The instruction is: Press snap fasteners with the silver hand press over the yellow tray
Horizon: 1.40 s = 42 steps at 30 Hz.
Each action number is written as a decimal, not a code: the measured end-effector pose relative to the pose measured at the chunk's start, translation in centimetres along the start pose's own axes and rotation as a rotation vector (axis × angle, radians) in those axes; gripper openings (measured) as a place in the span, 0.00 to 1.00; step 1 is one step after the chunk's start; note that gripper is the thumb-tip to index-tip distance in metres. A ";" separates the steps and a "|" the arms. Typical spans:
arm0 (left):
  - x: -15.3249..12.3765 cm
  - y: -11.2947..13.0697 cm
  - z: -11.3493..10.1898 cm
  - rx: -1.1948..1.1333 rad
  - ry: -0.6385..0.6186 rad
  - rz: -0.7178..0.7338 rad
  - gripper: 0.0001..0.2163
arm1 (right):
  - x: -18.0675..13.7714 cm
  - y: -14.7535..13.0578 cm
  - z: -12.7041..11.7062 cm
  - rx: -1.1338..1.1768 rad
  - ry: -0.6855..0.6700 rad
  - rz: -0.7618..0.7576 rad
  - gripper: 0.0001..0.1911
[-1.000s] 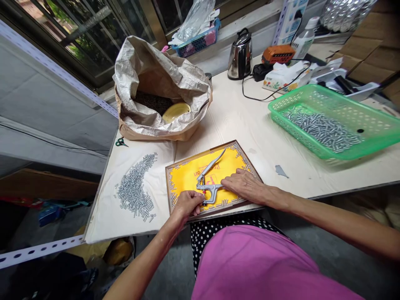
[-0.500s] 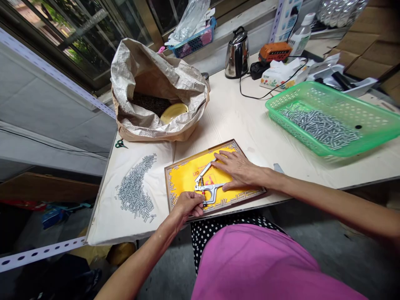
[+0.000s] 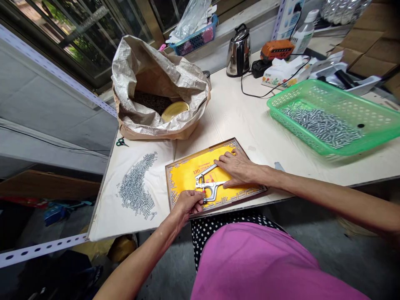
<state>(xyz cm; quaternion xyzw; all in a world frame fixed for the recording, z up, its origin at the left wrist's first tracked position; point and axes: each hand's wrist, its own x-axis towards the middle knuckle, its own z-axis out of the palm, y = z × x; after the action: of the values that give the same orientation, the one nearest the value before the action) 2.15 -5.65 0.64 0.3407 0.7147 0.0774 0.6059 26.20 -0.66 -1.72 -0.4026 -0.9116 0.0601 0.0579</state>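
Observation:
My right hand [image 3: 236, 168] is wrapped round the two handles of silver snap-fastener pliers [image 3: 213, 192], over the yellow bottom of a shallow tray [image 3: 168, 179]. At the pliers' jaw end, my left hand [image 3: 191, 203] is closed in a pinch. A small piece with a red part shows by its fingertips, but whatever lies between the fingers is too small to make out. Small metal pins [image 3: 223, 200] lie along the tray's edges. Left of the tray, a heap of similar silver pins [image 3: 136, 187] rests on the pale table covering.
A green basket [image 3: 312, 143] of silver pins stands on the right. Behind the tray is an open woven sack [image 3: 159, 133] with dark pieces and a yellow round lid inside. Small scissors [image 3: 121, 142], a kettle [image 3: 238, 50] and a tissue box [image 3: 278, 75] are on the table.
The upper handle has come down towards the lower one as my right fingers curl in further. My left hand stays at the jaw. The view has shifted slightly.

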 end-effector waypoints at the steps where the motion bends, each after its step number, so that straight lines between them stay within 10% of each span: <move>1: 0.0 0.0 0.0 -0.016 0.008 0.000 0.15 | -0.1 0.0 0.0 -0.004 -0.005 0.004 0.41; 9: -0.1 0.3 0.1 -0.009 0.014 -0.008 0.14 | -0.5 -0.3 -0.1 -0.003 0.018 0.022 0.41; 15: 0.1 0.1 -0.2 -0.017 -0.019 -0.009 0.14 | -1.9 -1.8 0.5 0.069 0.027 -0.033 0.18; 25: 0.0 0.3 -0.1 0.034 -0.057 -0.030 0.14 | -1.8 0.8 1.8 0.084 0.062 0.008 0.49; 39: -0.5 -0.1 -0.3 0.192 -0.040 0.017 0.13 | -1.6 -0.1 0.3 0.067 -0.001 0.037 0.37; 42: -1.2 -0.1 -0.6 0.421 0.100 0.242 0.13 | -1.8 -0.3 0.3 0.075 -0.007 0.033 0.33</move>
<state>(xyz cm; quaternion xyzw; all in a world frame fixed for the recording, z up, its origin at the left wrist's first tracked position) 1.63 -6.21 1.69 0.5383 0.6981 0.0156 0.4718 27.16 -2.20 -2.09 -0.4150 -0.9021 0.0966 0.0688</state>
